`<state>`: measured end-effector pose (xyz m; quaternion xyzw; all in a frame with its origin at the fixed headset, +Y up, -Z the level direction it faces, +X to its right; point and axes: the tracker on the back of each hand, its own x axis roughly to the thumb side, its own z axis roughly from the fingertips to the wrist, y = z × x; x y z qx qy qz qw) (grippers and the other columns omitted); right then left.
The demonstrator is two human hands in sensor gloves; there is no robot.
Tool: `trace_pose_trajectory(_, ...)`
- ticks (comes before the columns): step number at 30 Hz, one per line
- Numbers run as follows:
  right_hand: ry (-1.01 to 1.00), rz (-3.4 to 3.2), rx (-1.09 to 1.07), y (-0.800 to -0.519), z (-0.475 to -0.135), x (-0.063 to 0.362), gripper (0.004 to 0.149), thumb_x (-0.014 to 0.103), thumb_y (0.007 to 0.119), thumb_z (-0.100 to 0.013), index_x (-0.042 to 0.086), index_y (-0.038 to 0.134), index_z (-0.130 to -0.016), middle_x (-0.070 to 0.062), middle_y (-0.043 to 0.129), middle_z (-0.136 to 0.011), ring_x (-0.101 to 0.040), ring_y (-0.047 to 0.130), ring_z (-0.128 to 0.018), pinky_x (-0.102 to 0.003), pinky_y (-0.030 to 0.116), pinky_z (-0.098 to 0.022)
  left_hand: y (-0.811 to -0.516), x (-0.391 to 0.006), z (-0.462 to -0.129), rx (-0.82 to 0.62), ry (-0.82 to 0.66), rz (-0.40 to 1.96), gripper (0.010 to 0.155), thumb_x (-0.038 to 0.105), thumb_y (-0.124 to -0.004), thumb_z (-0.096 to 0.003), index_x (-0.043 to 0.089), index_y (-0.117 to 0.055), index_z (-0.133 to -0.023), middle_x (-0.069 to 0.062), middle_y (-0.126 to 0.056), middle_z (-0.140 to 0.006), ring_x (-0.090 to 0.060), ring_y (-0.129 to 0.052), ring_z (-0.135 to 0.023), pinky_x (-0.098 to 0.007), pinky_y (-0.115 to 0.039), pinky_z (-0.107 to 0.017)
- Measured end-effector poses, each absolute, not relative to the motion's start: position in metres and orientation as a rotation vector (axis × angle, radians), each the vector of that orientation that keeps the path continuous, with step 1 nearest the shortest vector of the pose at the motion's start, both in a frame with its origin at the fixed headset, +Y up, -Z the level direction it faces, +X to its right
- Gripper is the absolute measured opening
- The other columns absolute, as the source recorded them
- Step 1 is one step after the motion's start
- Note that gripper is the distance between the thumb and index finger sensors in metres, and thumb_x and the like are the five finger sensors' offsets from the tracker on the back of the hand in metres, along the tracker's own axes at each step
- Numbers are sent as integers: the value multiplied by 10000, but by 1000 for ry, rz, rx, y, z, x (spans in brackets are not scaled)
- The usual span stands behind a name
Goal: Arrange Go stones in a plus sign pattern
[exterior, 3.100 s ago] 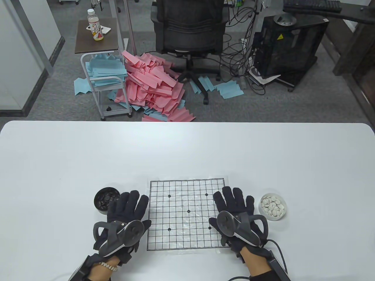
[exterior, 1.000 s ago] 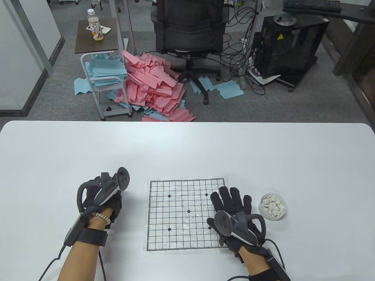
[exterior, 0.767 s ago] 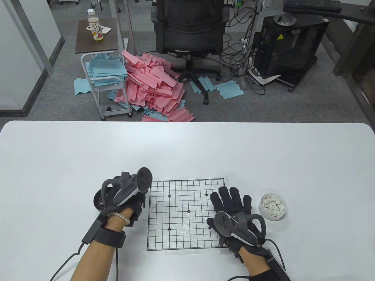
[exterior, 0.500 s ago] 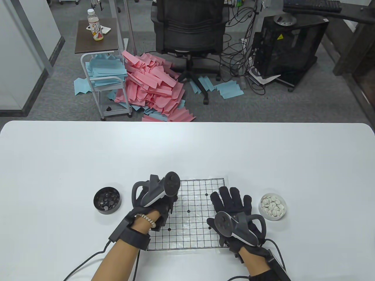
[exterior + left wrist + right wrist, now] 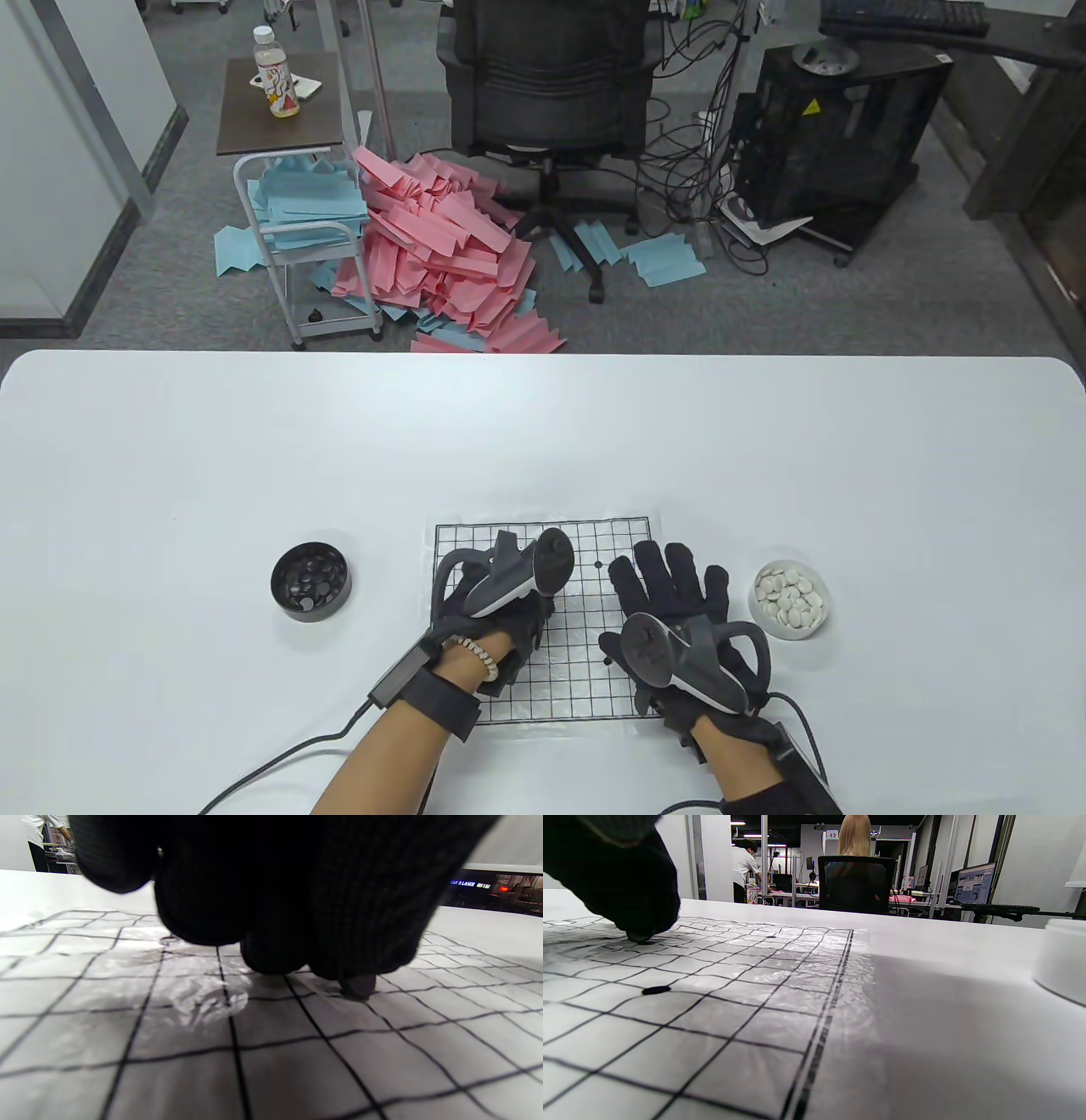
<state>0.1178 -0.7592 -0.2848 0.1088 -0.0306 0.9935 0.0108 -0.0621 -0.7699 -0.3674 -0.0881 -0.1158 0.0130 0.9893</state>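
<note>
The left hand (image 5: 496, 615) is setting the first black stone (image 5: 358, 986), pinched at its fingertips, on the board (image 5: 594, 679) near the centre; it seems to touch the grid already, so next the fingers must let go gently. The right hand (image 5: 679, 628) lies spread flat on the board's right edge. Half a second ago the left hand was at the board's left side, and before that over the bowl of black stones (image 5: 310, 582).

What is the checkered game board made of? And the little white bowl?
The board looks like paper printed with black lines under thin clear plastic: it lies flat, and the cover shines and wrinkles. The white bowl looks like smooth plastic or ceramic; the pictures cannot settle which.
</note>
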Motion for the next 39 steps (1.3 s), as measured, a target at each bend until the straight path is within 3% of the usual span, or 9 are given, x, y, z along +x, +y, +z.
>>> trace_pose_trajectory(7,-98,3098,341,-759,-285,118,836,616,737,-421,361,343,-1114,-31,255,-1212,-416,277,-1147,-730,300,-763,-770,-58,-363,-155,-239,2,378,395,-980,-298,307,-1032,-661,37,-1104,-669,-254,-1043,-498,-542,-793,-512)
trace_pose_trajectory(11,-97,3088,342,-759,-285,119,838,615,737,-422,354,345,-1115,-34,255,-1211,-417,280,-1145,-731,303,-761,-754,-68,-363,-156,-235,5,423,395,-962,-312,298,-1002,-722,17,-1069,-746,-267,-1026,-552,-546,-771,-539)
trace_pose_trajectory(17,-90,3093,345,-759,-284,118,835,615,737,-422,357,347,-1114,-31,257,-1211,-417,279,-1146,-731,303,-761,-705,-126,-367,-72,-118,-21,453,391,-957,-318,298,-973,-761,10,-1048,-781,-266,-1018,-577,-544,-767,-544)
trace_pose_trajectory(22,-84,3098,343,-759,-284,117,837,615,738,-422,359,344,-1115,-28,254,-1213,-416,279,-1147,-731,301,-761,-691,-189,-372,-61,57,-79,485,387,-953,-326,291,-944,-801,-6,-1033,-824,-274,-1014,-603,-547,-761,-554)
trace_pose_trajectory(30,-70,3106,341,-759,-284,116,836,615,737,-422,359,345,-1115,-28,254,-1213,-414,276,-1148,-731,300,-762,-716,-262,-378,-219,305,-119,531,388,-941,-343,276,-899,-861,-33,-997,-902,-297,-1000,-662,-553,-743,-572)
trace_pose_trajectory(39,-63,3109,341,-759,-284,116,837,615,738,-422,359,345,-1115,-28,256,-1213,-415,278,-1147,-731,299,-763,-751,-287,-383,-331,392,-102,545,392,-933,-350,281,-883,-881,-33,-961,-946,-296,-972,-680,-541,-730,-582)
